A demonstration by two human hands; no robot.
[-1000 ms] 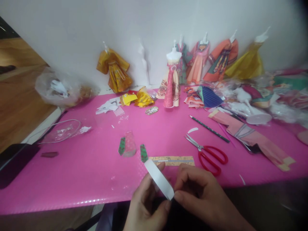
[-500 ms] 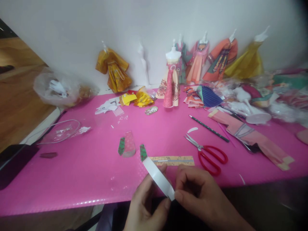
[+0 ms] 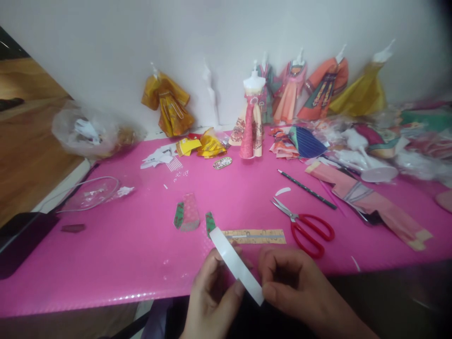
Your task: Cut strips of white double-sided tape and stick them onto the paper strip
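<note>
Head view: both hands at the near edge of the pink worktop, low centre. Left hand closed on a white strip, thumb pressed on its near face, fingers behind it. Right hand curled, thumb tip pinching the strip's lower end. The strip runs diagonally, upper end up-left, lower end down-right, held just above the worktop edge.

Directly behind the strip's upper end: a small green patterned piece, touching or overlapping in view, cannot tell which. Just beyond the hands lies a tan patterned band, flat, parallel to the worktop edge. Left of that, a pink cone-shaped piece with a green trim piece on its left side.

Right of the band: red-handled scissors, closed or nearly so, blades pointing up-left, near the right hand but apart from it. Beyond them a dark pencil, diagonal, and a small white scrap.

Further right: long folded salmon paper piece, white stand base. Back centre: mannequin in a pink dress, upright. Row of paper dresses leaning on the wall; a yellow one further left. Left side: clear plastic bag, clear lid, dark device at the edge.
</note>
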